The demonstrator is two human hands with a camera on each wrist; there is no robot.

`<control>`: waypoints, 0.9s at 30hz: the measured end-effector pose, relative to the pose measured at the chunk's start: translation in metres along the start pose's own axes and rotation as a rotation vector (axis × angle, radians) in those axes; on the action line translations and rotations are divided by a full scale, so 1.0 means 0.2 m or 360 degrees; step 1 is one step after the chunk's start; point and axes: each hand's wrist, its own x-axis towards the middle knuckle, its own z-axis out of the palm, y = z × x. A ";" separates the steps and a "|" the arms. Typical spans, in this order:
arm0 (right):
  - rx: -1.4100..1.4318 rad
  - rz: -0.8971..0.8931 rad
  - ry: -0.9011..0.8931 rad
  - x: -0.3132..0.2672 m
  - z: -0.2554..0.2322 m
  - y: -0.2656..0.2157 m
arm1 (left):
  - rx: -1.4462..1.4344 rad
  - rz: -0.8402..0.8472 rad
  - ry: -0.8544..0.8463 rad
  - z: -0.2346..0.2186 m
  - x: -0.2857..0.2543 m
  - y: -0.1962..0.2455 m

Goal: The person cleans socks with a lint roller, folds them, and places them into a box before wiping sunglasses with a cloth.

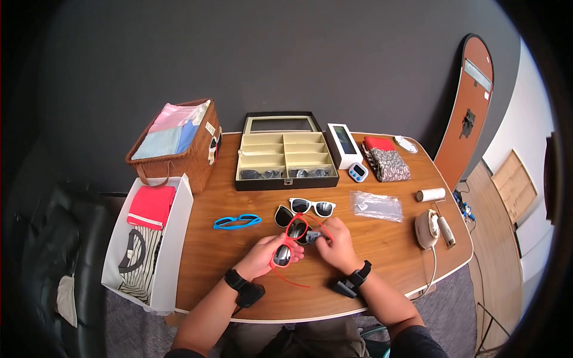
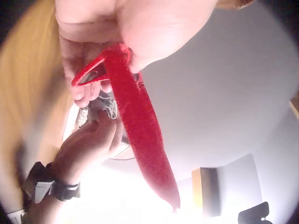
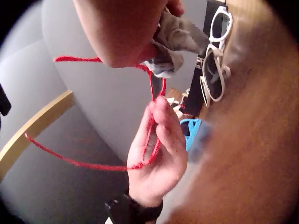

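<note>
Red-framed sunglasses (image 1: 281,256) with dark lenses are held over the table by my left hand (image 1: 261,258), which pinches the rim of one lens between thumb and fingers. Both temple arms are unfolded; one looms large as a red strip (image 2: 140,126) in the left wrist view. My right hand (image 1: 340,246) grips a crumpled grey cloth (image 3: 177,35) close against the other lens. Just behind the red pair lie white sunglasses (image 1: 324,209) and a dark-lensed pair with a pale rim (image 1: 284,216), partly covered. To the left are blue sunglasses (image 1: 237,222).
A compartmented eyewear case (image 1: 262,146) stands open at the back, with sunglasses in its front row. On the left are a wicker basket (image 1: 197,161) and a white box (image 1: 184,209) of cloths. Plastic sleeves (image 1: 377,206), a small timer (image 1: 358,172) and a garment steamer (image 1: 425,230) lie rightward.
</note>
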 end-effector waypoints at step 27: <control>-0.0097 0.0986 -0.0186 -0.79 -0.93 -0.20 | 0.2547 0.0037 0.0331 -0.09 0.04 0.26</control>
